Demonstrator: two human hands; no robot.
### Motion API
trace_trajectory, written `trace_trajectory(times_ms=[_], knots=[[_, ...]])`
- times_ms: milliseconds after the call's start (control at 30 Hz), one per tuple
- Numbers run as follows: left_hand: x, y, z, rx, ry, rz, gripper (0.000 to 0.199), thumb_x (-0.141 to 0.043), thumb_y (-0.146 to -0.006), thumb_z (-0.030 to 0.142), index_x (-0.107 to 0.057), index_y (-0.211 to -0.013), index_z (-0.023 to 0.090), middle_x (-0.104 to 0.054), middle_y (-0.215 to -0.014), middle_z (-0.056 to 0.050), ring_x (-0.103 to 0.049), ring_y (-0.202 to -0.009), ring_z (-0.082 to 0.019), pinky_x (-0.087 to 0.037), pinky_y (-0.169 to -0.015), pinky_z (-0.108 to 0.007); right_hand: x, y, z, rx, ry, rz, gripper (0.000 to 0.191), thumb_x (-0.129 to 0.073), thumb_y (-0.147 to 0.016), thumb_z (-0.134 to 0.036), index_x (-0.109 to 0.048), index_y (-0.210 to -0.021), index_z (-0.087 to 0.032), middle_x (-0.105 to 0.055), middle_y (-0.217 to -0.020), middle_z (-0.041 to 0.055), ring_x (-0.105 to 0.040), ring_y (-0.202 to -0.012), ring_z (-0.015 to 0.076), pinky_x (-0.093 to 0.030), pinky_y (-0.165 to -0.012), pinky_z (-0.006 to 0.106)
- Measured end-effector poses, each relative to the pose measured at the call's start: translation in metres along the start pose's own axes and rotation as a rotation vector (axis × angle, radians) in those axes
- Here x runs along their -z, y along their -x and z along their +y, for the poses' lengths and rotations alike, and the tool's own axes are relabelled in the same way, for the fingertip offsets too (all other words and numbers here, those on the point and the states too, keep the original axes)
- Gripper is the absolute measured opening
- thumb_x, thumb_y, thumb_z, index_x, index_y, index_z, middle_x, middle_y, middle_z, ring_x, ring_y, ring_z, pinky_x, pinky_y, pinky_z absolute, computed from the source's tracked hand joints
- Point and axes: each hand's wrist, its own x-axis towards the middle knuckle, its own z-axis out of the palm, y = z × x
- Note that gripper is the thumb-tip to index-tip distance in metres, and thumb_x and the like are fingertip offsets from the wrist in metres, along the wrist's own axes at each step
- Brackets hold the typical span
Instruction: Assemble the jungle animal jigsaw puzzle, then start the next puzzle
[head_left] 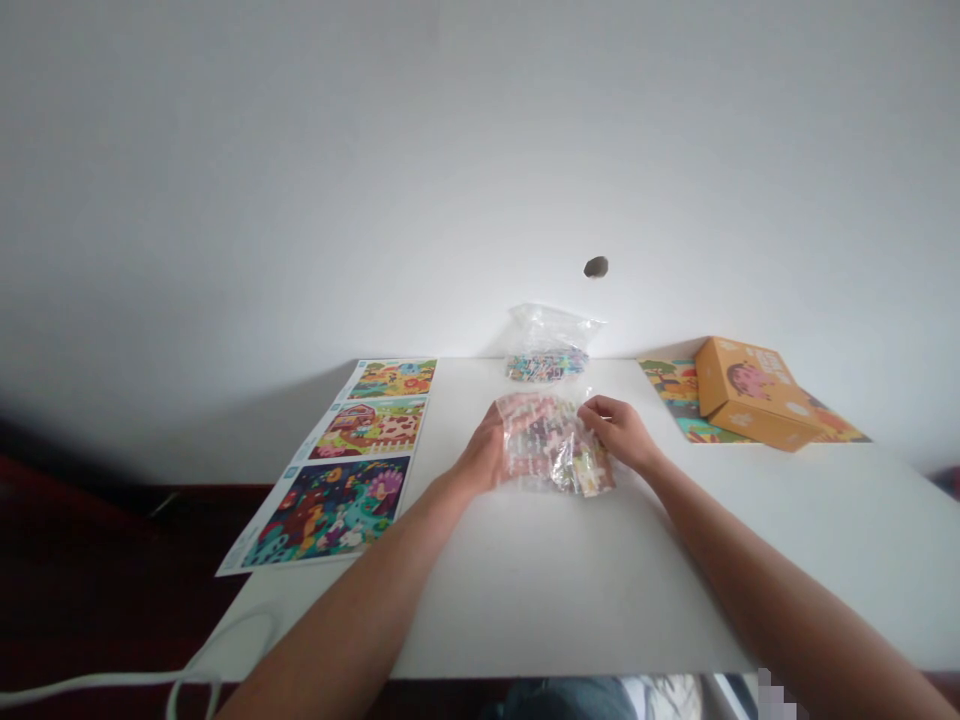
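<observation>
A clear plastic bag of jigsaw puzzle pieces point(551, 445) is held between my two hands over the middle of the white table. My left hand point(491, 445) grips its left side, with the fingers partly behind the plastic. At the upper right edge of the bag, my right hand point(616, 428) pinches the plastic between thumb and fingers. Pinkish and pale pieces show through the bag, bunched toward its lower right. Just behind it, a second clear bag of puzzle pieces point(547, 362) rests against the wall, its multicoloured pieces at the bottom.
A sheet with three printed pictures point(324, 515) lies at the table's left. On the right, an orange box point(757, 390) sits tilted on a colourful printed sheet point(667, 385). A white cable point(97, 682) loops by the front left corner. The wall point(480, 180) has a small hole.
</observation>
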Motion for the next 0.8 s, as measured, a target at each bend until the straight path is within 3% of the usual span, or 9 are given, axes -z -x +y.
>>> trace_trajectory(times_ms=[100, 233, 333, 500, 633, 800], knots=[[-0.007, 0.005, 0.004, -0.078, -0.166, -0.189, 0.048, -0.089, -0.056, 0.021, -0.075, -0.101, 0.027, -0.069, -0.118, -0.011, -0.045, -0.137, -0.034, -0.044, -0.107, -0.047, -0.003, 0.001, -0.001, 0.034, -0.137, -0.090, 0.033, -0.057, -0.086, -0.050, -0.066, -0.079, -0.019, -0.063, -0.070, -0.0004, -0.054, -0.066, 0.0153, -0.041, -0.063, 0.026], [-0.016, 0.009, 0.005, -0.279, -0.556, -0.399, 0.060, -0.093, -0.047, 0.024, -0.075, -0.104, 0.030, -0.062, -0.134, -0.008, -0.030, -0.145, -0.037, -0.017, -0.122, -0.052, -0.006, 0.005, -0.007, 0.028, -0.289, -0.235, 0.035, -0.061, -0.084, -0.053, -0.067, -0.085, -0.018, -0.065, -0.071, 0.0000, -0.054, -0.063, 0.0145, -0.040, -0.060, 0.027], [-0.016, 0.008, 0.003, -0.397, -0.719, -0.433, 0.054, -0.092, -0.051, 0.027, -0.076, -0.102, 0.029, -0.061, -0.134, -0.009, -0.030, -0.144, -0.041, -0.009, -0.122, -0.056, -0.009, 0.006, -0.012, -0.013, -0.356, -0.284, 0.035, -0.066, -0.081, -0.051, -0.069, -0.089, -0.017, -0.068, -0.077, 0.0016, -0.056, -0.064, 0.0150, -0.041, -0.062, 0.027], [-0.016, 0.006, -0.008, -0.503, -0.886, -0.474, 0.045, -0.091, -0.054, 0.031, -0.077, -0.096, 0.023, -0.057, -0.135, -0.014, -0.035, -0.138, -0.047, -0.007, -0.121, -0.058, -0.014, 0.006, -0.015, -0.056, -0.390, -0.160, 0.034, -0.072, -0.076, -0.048, -0.070, -0.086, -0.016, -0.067, -0.069, 0.0007, -0.054, -0.060, 0.0141, -0.040, -0.058, 0.026], [-0.020, 0.007, -0.018, -0.490, -1.023, -0.454, 0.061, -0.087, -0.060, 0.040, -0.072, -0.116, 0.023, -0.051, -0.141, -0.017, -0.028, -0.140, -0.051, 0.002, -0.119, -0.062, -0.016, 0.006, -0.019, -0.044, -0.443, -0.143, 0.035, -0.071, -0.076, -0.049, -0.070, -0.088, -0.017, -0.069, -0.074, 0.0018, -0.058, -0.064, 0.0154, -0.043, -0.061, 0.027], [-0.026, 0.008, -0.016, -0.435, -1.413, -0.486, 0.074, -0.067, -0.073, 0.062, -0.056, -0.137, 0.027, -0.042, -0.151, -0.014, -0.027, -0.143, -0.045, -0.003, -0.118, -0.065, -0.011, 0.005, -0.023, -0.014, -0.287, -0.055, 0.036, -0.066, -0.080, -0.050, -0.073, -0.087, -0.016, -0.071, -0.079, 0.0037, -0.060, -0.069, 0.0163, -0.045, -0.067, 0.027]])
